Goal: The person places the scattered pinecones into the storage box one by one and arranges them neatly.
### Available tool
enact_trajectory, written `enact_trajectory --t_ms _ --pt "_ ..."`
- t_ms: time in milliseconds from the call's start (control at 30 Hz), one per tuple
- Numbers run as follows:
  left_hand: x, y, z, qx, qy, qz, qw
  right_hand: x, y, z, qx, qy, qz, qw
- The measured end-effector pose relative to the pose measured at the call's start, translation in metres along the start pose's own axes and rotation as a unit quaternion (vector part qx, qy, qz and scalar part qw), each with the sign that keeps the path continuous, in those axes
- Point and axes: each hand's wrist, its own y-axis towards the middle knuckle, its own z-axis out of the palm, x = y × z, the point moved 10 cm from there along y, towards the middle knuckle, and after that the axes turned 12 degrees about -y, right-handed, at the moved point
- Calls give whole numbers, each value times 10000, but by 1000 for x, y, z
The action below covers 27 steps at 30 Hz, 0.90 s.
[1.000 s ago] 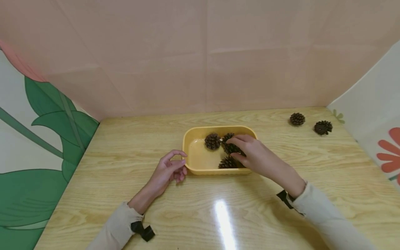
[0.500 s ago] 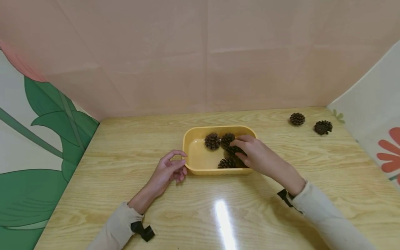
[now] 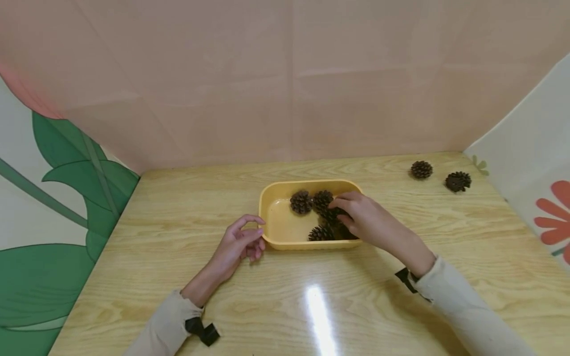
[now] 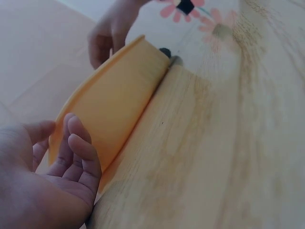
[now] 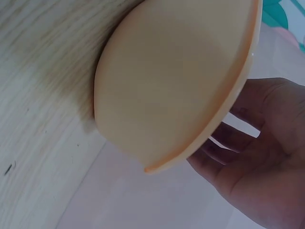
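Observation:
A yellow plastic tub (image 3: 285,245) rests on the wooden table with several brown pine cones inside, among them one at the back left (image 3: 301,202) and one at the front (image 3: 320,233). My left hand (image 3: 236,244) holds the tub's left end, index fingertip and thumb at the rim, other fingers curled by the outer wall (image 4: 109,100). Reaching in over the right end, my right hand (image 3: 367,220) has thumb and index around a dark pine cone (image 3: 329,214). In the right wrist view, the tub's wall (image 5: 162,71) hides the fingertips of the right hand (image 5: 267,152).
Two more pine cones lie at the table's back right, one nearer (image 3: 421,170) and one farther right (image 3: 457,181). A pinkish sheet (image 3: 285,89) rises behind the table (image 3: 200,193). Printed panels with leaves (image 3: 44,277) and flowers (image 3: 554,212) flank it.
My right hand has shifted slightly right within the tub, uncovering more of the back pine cone. The front pine cone has moved a little left. My left hand stays at the rim.

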Motion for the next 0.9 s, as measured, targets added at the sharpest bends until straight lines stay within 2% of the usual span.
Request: enact_trajectory --t_ms 367,533,900 --pt "2 0 -2 1 -3 1 10000 -16 -1 -15 -187 115 135 9997" --pt "1 0 -1 -16 12 24 10000 -25 -1 -22 -147 251 245 9993" --pt "1 0 -1 -17 -4 36 10000 -64 -7 -36 -349 156 738 9965"
